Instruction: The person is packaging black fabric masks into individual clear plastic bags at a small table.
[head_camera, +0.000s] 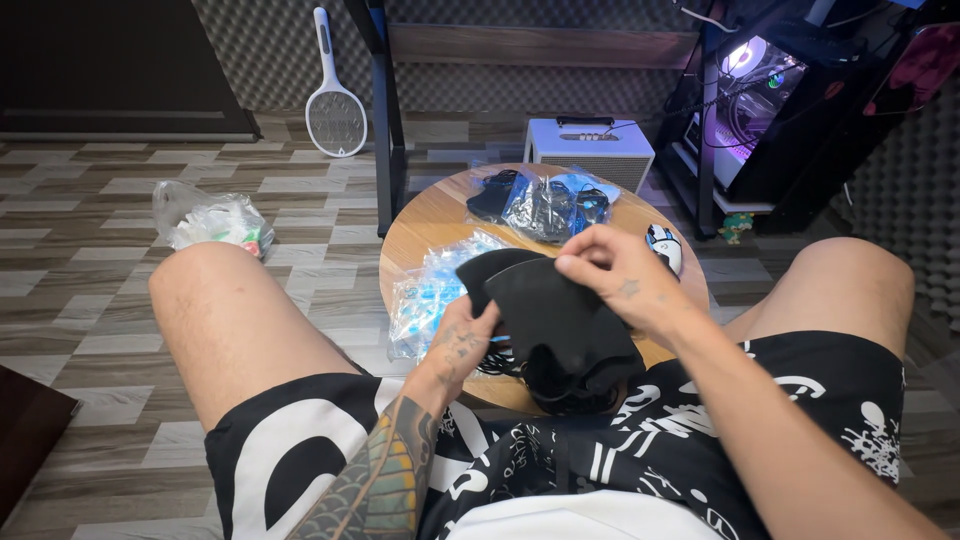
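Note:
I sit with a small round wooden table (432, 222) between my knees. My left hand (461, 338) grips the lower left edge of a black cloth pouch (550, 315). My right hand (618, 270) pinches the pouch's upper edge from the right. The pouch hangs over the table's near rim, above a dark bundle (572, 390) that looks like cables. A heap of clear blue-tinted plastic bags (428, 292) lies on the table's left side. Further back lie clear bags holding black items (545, 205).
A white computer mouse (665, 246) sits at the table's right edge. On the floor are a crumpled plastic bag (212, 220) at left, a white electric swatter (334, 100) against the wall, a small white box-shaped amplifier (589, 148), and a lit computer case (752, 95) under a desk.

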